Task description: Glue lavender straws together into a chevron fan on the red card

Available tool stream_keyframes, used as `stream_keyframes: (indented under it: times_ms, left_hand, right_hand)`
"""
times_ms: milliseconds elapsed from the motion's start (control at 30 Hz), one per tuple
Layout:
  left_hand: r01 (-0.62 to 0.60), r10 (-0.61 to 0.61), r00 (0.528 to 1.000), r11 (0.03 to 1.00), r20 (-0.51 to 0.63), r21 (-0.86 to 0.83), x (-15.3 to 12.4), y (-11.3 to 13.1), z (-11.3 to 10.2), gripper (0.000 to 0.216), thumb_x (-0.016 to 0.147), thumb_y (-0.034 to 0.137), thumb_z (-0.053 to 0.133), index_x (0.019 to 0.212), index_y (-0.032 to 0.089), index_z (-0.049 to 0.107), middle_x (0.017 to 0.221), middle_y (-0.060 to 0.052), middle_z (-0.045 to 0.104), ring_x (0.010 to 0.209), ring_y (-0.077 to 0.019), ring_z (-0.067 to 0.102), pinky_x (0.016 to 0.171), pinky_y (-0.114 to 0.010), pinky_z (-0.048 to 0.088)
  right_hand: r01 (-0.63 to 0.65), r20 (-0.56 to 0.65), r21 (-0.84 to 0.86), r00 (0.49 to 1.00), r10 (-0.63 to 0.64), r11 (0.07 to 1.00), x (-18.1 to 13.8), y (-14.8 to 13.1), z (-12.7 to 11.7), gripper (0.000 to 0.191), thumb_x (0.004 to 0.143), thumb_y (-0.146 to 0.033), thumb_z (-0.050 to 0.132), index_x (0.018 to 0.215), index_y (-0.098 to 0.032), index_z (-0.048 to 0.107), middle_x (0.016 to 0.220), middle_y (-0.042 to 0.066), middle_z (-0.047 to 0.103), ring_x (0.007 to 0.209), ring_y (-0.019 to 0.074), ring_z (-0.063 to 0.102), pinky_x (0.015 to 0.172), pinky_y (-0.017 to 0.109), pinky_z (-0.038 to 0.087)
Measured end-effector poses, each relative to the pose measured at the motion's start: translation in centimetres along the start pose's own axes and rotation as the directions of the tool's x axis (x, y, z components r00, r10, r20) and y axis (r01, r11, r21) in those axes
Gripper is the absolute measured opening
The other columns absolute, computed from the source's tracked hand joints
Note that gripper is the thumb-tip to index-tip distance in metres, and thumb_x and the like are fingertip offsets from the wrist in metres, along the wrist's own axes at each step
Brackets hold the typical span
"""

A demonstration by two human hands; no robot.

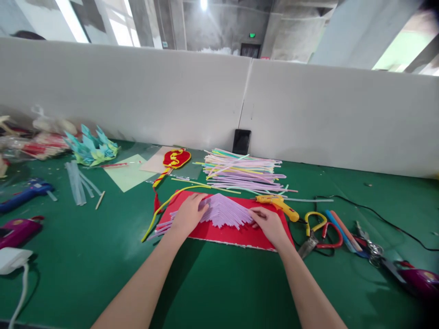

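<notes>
A lilac chevron-shaped piece made of pipe cleaners [221, 211] lies over a red board [219, 235] in front of me. My left hand [188, 213] grips its left side, thumb and fingers curved at the edge. At the right tip, my right hand [271, 225] pinches the same piece between thumb and fingers. Loose lilac pipe cleaners [164, 227] stick out past my left wrist, partly hidden by it. A yellow glue gun [279, 204] rests at the board's upper right corner. One bent yellow pipe cleaner [161, 208] curves along the left end.
Behind the board lies a pile of pastel pipe cleaners [240, 171], with a phone [242, 141] against the white partition [154, 96]. Scissors [317, 233] and pliers [368, 244] lie right. A red fan-shaped ornament [176, 158], glue sticks [77, 183] and a blue glue gun [27, 194] are left.
</notes>
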State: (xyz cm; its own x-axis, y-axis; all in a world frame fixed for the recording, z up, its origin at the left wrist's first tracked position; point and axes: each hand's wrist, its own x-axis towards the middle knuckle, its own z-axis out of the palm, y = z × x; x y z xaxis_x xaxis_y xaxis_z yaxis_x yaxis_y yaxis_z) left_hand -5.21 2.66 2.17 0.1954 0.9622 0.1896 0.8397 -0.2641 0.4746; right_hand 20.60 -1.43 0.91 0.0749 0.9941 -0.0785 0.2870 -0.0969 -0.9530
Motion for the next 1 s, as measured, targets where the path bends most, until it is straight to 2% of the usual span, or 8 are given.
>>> stream_keyframes:
  times_ms: [267, 400, 467, 600, 667, 767, 867, 1000]
  left_hand:
    - [-0.012, 0.016, 0.999, 0.997, 0.048, -0.08, -0.3, 0.6, 0.0, 0.031, 0.084, 0.021, 0.053, 0.113, 0.02, 0.061, 0.117, -0.009, 0.064, 0.11, -0.0246, 0.056, 0.095, -0.036, 0.043]
    - [-0.028, 0.045, 0.996, 0.98, 0.082, -0.196, -0.6, 1.6, -1.0, 0.025, 0.084, 0.024, 0.052, 0.105, 0.023, 0.066, 0.112, -0.007, 0.068, 0.105, -0.0243, 0.06, 0.092, -0.036, 0.044]
    - [-0.034, 0.069, 0.991, 0.958, 0.115, -0.286, -0.8, 1.9, -1.6, 0.023, 0.085, 0.026, 0.051, 0.101, 0.025, 0.067, 0.104, -0.003, 0.071, 0.093, -0.0212, 0.065, 0.086, -0.033, 0.047]
    - [0.008, 0.073, 0.985, 0.883, 0.154, -0.469, -0.6, 1.7, -2.0, 0.028, 0.086, 0.029, 0.046, 0.107, 0.023, 0.064, 0.094, -0.002, 0.072, 0.064, -0.0156, 0.066, 0.066, -0.029, 0.053]
    - [0.045, 0.032, 0.99, 0.851, 0.137, -0.523, -0.4, 1.3, -1.7, 0.029, 0.086, 0.031, 0.045, 0.106, 0.02, 0.064, 0.094, -0.004, 0.072, 0.067, -0.0162, 0.066, 0.066, -0.029, 0.052]
    - [0.109, -0.066, 0.993, 0.819, 0.096, -0.564, 0.1, 0.9, -1.1, 0.026, 0.085, 0.032, 0.049, 0.1, 0.019, 0.065, 0.1, -0.007, 0.071, 0.088, -0.0202, 0.066, 0.076, -0.031, 0.05]
    - [0.181, -0.127, 0.983, 0.774, 0.13, -0.607, 0.1, 0.8, -0.6, 0.029, 0.083, 0.038, 0.052, 0.097, 0.018, 0.067, 0.105, -0.009, 0.07, 0.101, -0.0235, 0.061, 0.08, -0.032, 0.048]
    - [0.262, -0.081, 0.954, 0.693, 0.289, -0.671, -0.5, 1.2, -0.4, 0.046, 0.082, 0.056, 0.05, 0.093, 0.016, 0.069, 0.082, -0.008, 0.071, 0.078, -0.0211, 0.064, 0.062, -0.028, 0.048]
  right_hand:
    - [0.046, -0.024, -0.084, 0.999, -0.048, 0.995, -0.5, 0.1, 0.4, 0.055, 0.063, -0.038, 0.073, 0.114, -0.019, 0.065, 0.084, 0.003, 0.067, 0.08, 0.0183, 0.062, 0.081, 0.035, 0.05]
    - [0.114, -0.055, 0.0, 0.992, -0.114, 0.993, -0.5, 0.4, -0.1, 0.051, 0.07, -0.04, 0.068, 0.116, -0.02, 0.062, 0.104, 0.007, 0.066, 0.099, 0.0217, 0.059, 0.085, 0.035, 0.049]
    - [0.121, -0.073, 0.111, 0.991, -0.113, 0.986, -0.5, 0.6, -0.4, 0.049, 0.072, -0.041, 0.066, 0.116, -0.022, 0.061, 0.112, 0.007, 0.064, 0.101, 0.0226, 0.058, 0.08, 0.033, 0.052]
    - [0.051, -0.119, 0.383, 0.993, -0.006, 0.922, -0.2, 0.8, -0.9, 0.053, 0.068, -0.044, 0.069, 0.116, -0.025, 0.059, 0.109, 0.007, 0.064, 0.08, 0.0195, 0.061, 0.059, 0.029, 0.054]
    - [0.052, -0.147, 0.435, 0.989, 0.014, 0.899, -0.1, 0.9, -1.0, 0.053, 0.066, -0.045, 0.071, 0.114, -0.025, 0.06, 0.112, 0.006, 0.062, 0.078, 0.0177, 0.061, 0.055, 0.027, 0.053]
    - [0.057, -0.153, 0.455, 0.988, 0.015, 0.889, 0.0, 1.0, -1.3, 0.051, 0.065, -0.044, 0.071, 0.112, -0.027, 0.061, 0.109, 0.003, 0.063, 0.077, 0.015, 0.06, 0.054, 0.024, 0.051]
    - [0.058, -0.154, 0.47, 0.988, 0.018, 0.881, 0.0, 1.0, -1.4, 0.048, 0.066, -0.044, 0.071, 0.11, -0.027, 0.062, 0.102, 0.001, 0.064, 0.077, 0.0137, 0.06, 0.056, 0.022, 0.05]
    - [0.058, -0.155, 0.464, 0.988, 0.017, 0.884, 0.0, 1.1, -1.5, 0.044, 0.067, -0.044, 0.071, 0.106, -0.025, 0.063, 0.098, 0.002, 0.065, 0.081, 0.0162, 0.062, 0.059, 0.025, 0.051]
